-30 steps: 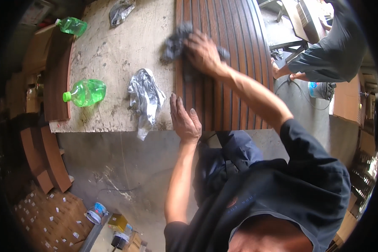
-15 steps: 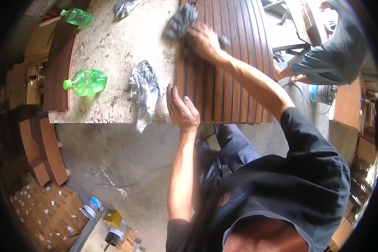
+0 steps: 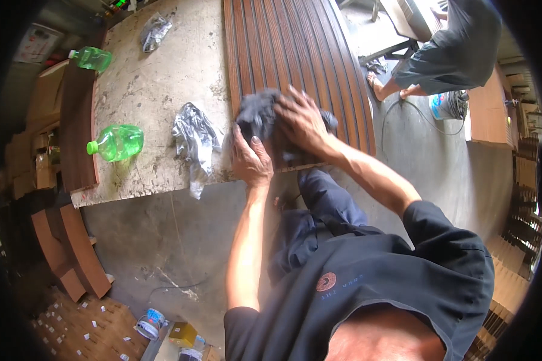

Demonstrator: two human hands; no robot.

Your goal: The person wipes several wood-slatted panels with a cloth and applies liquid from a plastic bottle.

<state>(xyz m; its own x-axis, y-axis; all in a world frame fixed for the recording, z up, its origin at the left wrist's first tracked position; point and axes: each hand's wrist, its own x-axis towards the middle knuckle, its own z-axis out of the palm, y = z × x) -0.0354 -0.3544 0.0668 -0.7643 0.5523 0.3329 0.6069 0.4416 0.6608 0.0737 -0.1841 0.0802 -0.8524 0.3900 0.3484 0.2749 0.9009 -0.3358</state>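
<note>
A: Change since a second ago?
B: Right hand [image 3: 304, 117] and rag [image 3: 260, 114] were farther up the slatted panel [image 3: 295, 48]; now both sit near the panel's near end. Left hand [image 3: 251, 157] was flat on the panel's near edge, apart from the rag; now its fingertips touch the rag.
A: Meaning?
B: My guess: the wiping pass has run down the panel to its near end, and the left hand is now joining on the rag instead of only bracing.
A: Hand states?
B: Right hand is spread over the rag, fingers splayed, pressing it onto the slats. Left hand has fingers extended onto the rag's near-left part; whether it actually pinches cloth, cannot tell.
A: Rag versus hands?
B: Under the right palm, bunched out to its left, just beyond the left fingertips.
A: Around the panel?
B: Left of it on the table [image 3: 162, 78]: crumpled plastic wrap [image 3: 193, 135], then a green bottle [image 3: 117, 142]. Farther left-back, a second bottle [image 3: 91, 58]. Right of the panel's far end, another person [image 3: 457, 42] crouches on the floor.
</note>
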